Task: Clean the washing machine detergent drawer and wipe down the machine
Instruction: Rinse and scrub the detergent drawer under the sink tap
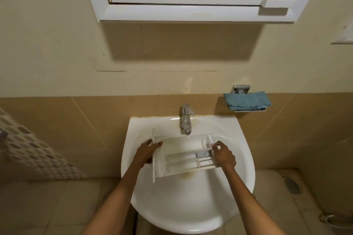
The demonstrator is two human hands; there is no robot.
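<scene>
So, where do you have the drawer?

I have the detergent drawer [183,156] over the bowl of the sink [191,217], open side up; whether it touches the porcelain I cannot tell; its long axis runs left to right across the basin, with the flat front panel at the left end.

And the grips?

Both are holding it, one at each end; my left grip [148,151] is wrapped round the front panel, thumb on its inner face; my right grip [224,155] pinches the rear end, fingers curled over the wall beside the grey cap [202,154].

Which way is the tap from there?

The tap [186,120] stands behind the drawer, away from me; its spout hangs just over the far long edge, near the middle of the length; I see no water running; the lever lies about midway between my grips. I judge one grip must let go to open it; the other would then carry a long drawer by one end, so it could tip.

Anything else near?

A folded blue cloth [247,101] on a wall holder, right of the tap; nearer my right grip.
</scene>
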